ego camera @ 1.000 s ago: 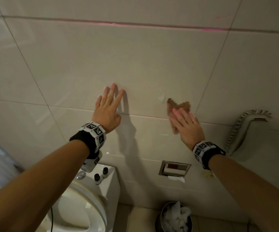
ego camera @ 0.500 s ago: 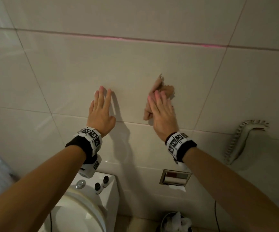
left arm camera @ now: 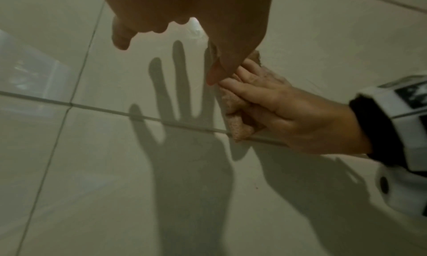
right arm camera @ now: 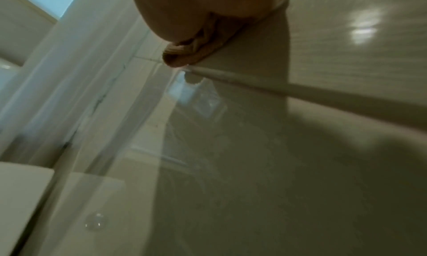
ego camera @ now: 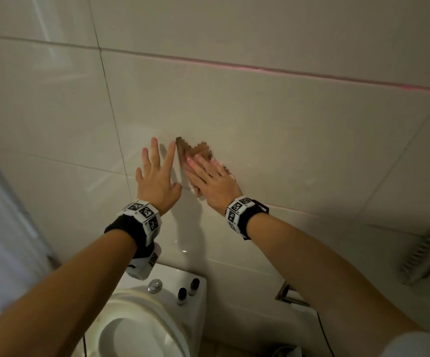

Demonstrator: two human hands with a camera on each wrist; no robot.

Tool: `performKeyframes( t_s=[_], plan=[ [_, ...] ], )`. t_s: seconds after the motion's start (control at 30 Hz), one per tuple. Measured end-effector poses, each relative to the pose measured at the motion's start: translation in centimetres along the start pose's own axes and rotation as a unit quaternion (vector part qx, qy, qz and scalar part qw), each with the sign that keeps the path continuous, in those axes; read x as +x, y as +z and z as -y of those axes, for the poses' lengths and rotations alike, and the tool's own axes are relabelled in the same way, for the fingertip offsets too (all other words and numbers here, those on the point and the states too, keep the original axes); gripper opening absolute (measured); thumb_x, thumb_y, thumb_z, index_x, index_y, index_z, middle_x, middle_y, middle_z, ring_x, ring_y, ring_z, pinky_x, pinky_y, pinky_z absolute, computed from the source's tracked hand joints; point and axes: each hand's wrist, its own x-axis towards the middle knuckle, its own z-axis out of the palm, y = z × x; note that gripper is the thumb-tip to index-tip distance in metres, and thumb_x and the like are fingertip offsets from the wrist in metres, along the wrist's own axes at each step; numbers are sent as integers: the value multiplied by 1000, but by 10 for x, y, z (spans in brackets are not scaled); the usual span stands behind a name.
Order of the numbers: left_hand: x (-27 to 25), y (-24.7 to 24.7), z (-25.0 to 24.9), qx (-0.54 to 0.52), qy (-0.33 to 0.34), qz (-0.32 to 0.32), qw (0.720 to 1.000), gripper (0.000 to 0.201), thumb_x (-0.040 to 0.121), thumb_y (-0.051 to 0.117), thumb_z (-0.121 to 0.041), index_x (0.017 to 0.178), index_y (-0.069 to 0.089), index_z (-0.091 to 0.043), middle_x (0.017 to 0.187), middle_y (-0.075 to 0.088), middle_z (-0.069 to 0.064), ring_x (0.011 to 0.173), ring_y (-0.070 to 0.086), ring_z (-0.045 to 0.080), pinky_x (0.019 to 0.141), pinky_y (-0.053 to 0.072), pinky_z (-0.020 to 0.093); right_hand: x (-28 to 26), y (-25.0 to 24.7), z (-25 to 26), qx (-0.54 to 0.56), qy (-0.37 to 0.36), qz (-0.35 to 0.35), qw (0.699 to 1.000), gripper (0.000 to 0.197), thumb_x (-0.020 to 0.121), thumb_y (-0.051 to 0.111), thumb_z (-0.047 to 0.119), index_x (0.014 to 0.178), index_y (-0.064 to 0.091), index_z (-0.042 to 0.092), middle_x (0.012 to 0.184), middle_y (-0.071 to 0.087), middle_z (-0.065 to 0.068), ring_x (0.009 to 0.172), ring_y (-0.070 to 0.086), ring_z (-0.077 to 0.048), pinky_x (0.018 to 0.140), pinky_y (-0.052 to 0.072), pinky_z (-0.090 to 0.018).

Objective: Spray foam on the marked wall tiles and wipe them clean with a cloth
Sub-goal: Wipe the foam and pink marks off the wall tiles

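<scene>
A folded brown cloth (ego camera: 194, 150) lies flat against a pale wall tile (ego camera: 299, 140) under a pink marked grout line (ego camera: 260, 69). My right hand (ego camera: 206, 173) presses the cloth to the wall with straight fingers. Just left of it, my left hand (ego camera: 157, 171) rests on the wall with its fingers spread, its index finger almost touching the cloth. In the left wrist view the right hand (left arm camera: 289, 113) covers the cloth (left arm camera: 238, 130) at a grout joint. In the right wrist view the cloth (right arm camera: 191, 55) bunches under the palm. No foam bottle is in view.
Below the hands stands a white toilet tank (ego camera: 198, 313) with a flush button (ego camera: 155, 286) and two small dark bottles (ego camera: 188, 291). A metal paper holder (ego camera: 290, 296) is set in the wall lower right. A pale curtain (ego camera: 0, 215) hangs at the left.
My right hand has swept the cloth leftward across the tile until it lies beside my left hand. The left hand has stayed flat on the wall.
</scene>
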Motion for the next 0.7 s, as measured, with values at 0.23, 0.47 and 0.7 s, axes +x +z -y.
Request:
performKeyframes(
  t_s=[0.23,0.47,0.7],
  plan=[
    [17,6,-11,-15,22,11,1000,101,86,63,-23,155,-8,-43,163,-26,2,151,-15,36,113,17,70,-19,4,-21,-52,-2,-6,999,68,91,39,14,158,32,18,165,28,-4,153,23,-23,124,15,-43],
    [17,17,-56,-9,43,-1,999,107,83,65,-19,155,-13,-39,163,-23,6,150,-12,40,112,19,70,-68,-17,-64,-50,46,-38,997,64,94,52,20,155,37,20,164,31,-3,152,22,-24,124,11,-45],
    [6,30,-104,-6,67,11,998,108,83,65,-18,155,-14,-38,163,-23,6,150,-14,40,111,19,71,-134,-44,-129,-82,41,-28,995,62,98,53,39,156,35,25,165,29,-2,152,19,-25,123,15,-48]
  ],
)
